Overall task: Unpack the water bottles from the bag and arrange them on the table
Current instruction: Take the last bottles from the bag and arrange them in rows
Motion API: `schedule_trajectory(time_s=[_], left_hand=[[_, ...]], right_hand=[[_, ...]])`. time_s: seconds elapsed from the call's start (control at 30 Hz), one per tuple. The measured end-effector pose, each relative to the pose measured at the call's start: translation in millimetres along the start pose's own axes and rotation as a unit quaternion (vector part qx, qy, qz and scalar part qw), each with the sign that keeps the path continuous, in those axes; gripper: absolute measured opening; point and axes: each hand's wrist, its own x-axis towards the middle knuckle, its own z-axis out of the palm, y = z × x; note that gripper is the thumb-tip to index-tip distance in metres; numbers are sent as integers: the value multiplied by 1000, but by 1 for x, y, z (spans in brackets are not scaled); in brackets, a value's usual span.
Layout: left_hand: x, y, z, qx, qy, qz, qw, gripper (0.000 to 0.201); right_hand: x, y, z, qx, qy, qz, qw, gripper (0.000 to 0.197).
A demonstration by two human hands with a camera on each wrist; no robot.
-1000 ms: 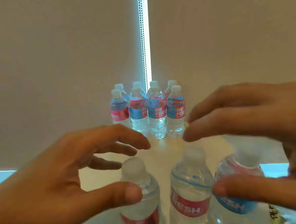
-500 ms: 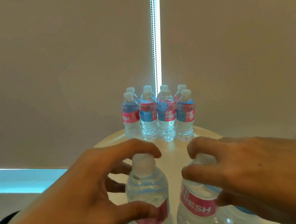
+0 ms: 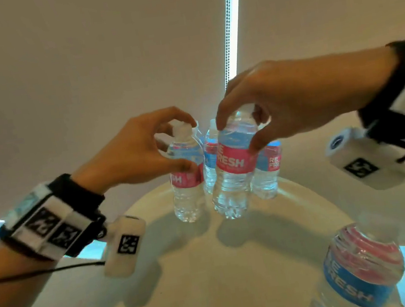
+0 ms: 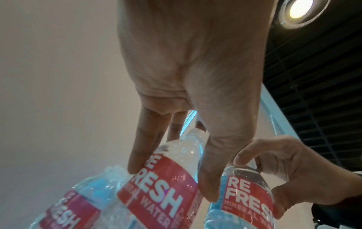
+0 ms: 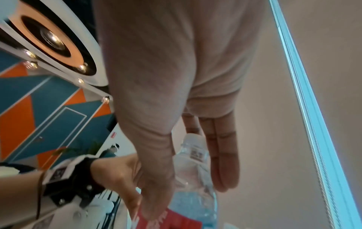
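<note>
Bottles gripped, one per hand
L hand [image 3: 130,153] grip pinches my left bottle [image 3: 187,179]; R hand [image 3: 293,103] grip clasps right bottle [image 3: 230,170], both upright on surface [image 3: 213,270].

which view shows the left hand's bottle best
The head view: the left hand grips its bottle, seen whole, standing on the table. The left wrist view shows only its top and label; the right wrist view hides it.

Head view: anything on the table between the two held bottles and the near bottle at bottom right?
Nothing: in the head view, bare table top and shadows separate the left hand's bottle and right hand's bottle from the near bottle.
</note>
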Motion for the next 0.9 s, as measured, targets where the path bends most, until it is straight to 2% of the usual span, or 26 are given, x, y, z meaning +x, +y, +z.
schedule_trajectory(time_s=[0.17,0.4,0.9], left_hand=[[23,-28,16,31,4,-43,999,60],[36,-57,36,28,-9,-64,998,64],[44,-73,48,12,9,-67,998,65]], right_hand=[[44,19,51,-6,-40,10,999,56],[68,31,94,15,-71,39,997,56],[79,46,111,64,-52,59,995,58]])
